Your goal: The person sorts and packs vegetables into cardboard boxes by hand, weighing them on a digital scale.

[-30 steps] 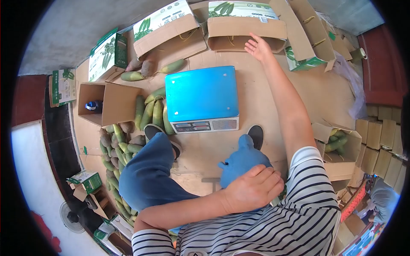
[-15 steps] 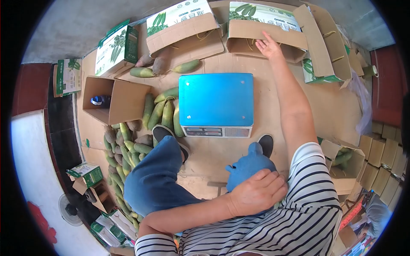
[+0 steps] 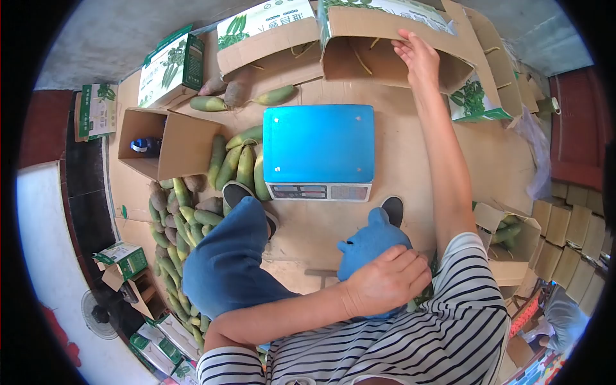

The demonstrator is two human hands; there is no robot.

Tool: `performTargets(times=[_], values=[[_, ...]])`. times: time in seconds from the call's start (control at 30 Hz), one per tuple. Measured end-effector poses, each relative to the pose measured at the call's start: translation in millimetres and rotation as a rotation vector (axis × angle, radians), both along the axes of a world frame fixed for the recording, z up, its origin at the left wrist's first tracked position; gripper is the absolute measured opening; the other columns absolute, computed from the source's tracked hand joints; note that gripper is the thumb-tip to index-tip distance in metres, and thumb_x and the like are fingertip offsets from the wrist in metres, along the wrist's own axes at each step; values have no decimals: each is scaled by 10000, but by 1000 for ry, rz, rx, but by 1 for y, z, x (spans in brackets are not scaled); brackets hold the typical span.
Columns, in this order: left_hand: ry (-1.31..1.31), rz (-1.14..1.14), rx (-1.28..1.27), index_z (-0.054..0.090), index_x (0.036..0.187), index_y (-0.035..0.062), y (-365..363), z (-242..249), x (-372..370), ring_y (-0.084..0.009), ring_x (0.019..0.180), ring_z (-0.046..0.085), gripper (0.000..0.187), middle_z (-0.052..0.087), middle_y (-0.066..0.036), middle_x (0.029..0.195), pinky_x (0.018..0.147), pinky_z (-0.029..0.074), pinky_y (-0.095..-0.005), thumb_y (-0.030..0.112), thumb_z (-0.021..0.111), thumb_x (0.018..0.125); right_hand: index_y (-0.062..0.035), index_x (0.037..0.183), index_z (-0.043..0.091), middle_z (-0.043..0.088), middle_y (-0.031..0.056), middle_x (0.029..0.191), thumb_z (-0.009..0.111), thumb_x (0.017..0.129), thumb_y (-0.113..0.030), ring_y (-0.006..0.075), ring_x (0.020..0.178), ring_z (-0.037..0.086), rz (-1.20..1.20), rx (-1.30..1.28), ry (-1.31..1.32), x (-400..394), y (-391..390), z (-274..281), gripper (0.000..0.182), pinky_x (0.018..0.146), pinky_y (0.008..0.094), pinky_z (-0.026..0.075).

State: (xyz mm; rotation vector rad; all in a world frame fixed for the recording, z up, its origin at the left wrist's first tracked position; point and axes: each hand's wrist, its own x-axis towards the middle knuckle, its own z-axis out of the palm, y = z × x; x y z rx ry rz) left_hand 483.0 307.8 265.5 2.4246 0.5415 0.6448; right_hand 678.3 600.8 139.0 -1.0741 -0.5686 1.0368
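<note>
Reaching to one o'clock with the right hand (image 3: 423, 64), seemingly pinching the front flap (image 3: 359, 24) of a printed carton (image 3: 398, 70) with thumb above and fingers curled at the edge. Lying there with open mouth turned towards six o'clock, and showing pale cord handles (image 3: 360, 59) inside.

Holding the left hand (image 3: 388, 282) low, between four and five o'clock, over the right knee (image 3: 369, 240), with fingers loosely curled; impossible to tell whether gripping anything, with the palm hidden.

Around that carton: just short of twelve o'clock, a second carton (image 3: 266, 48); at two o'clock, a third carton (image 3: 471, 99) with long flaps spread. Just above centre, towards twelve, a blue-topped scale (image 3: 319, 144). Beside it on the nine o'clock side, long green vegetables (image 3: 246, 168); at ten o'clock, a plain box (image 3: 189, 144) holding a dark blue bottle (image 3: 146, 146); between eight and nine, a large heap of vegetables (image 3: 179, 247).

Judging the step in hand: handling the carton by its flap. For any pull towards six o'clock, likely to call for a firm pinch on thin cardboard, and for steering wide of the scale.
</note>
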Motion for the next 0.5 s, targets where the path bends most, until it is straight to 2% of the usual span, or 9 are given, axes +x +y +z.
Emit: performTargets(times=[0.1,0.23,0.3,0.43,0.5], values=[[10,3,13,593,905,47,-6,-1,0,-192,936,565,236,586,-79,986,833,434,-299,162,566,701,32,1054,623,657,112,1031,533,931,-189,176,822,628,17,73,37,-17,-66,33,268,740,287,497],[-12,9,37,594,901,55,-11,3,1,-191,939,566,223,588,-73,984,836,432,-301,166,565,709,-14,1097,633,652,44,1034,533,946,-221,91,830,573,55,-13,-183,-78,-164,44,275,770,237,455],[-3,-2,31,594,902,54,-17,4,-1,-190,942,567,222,589,-73,985,838,432,-302,164,564,711,-15,1106,633,648,32,1032,511,959,-216,78,840,561,196,-51,-223,-103,-198,41,277,776,228,452],[0,-20,25,596,905,52,-28,10,-4,-189,924,575,231,594,-69,973,828,437,-304,163,567,705,-2,1114,623,658,51,999,498,964,-223,79,856,578,439,-54,-35,-133,-231,4,295,773,243,480],[-20,-15,53,597,904,51,-34,9,-5,-189,905,582,234,596,-68,963,818,441,-305,158,574,697,4,1112,619,659,65,983,510,953,-201,95,831,603,757,-174,-64,-128,-236,-2,282,766,260,499]])
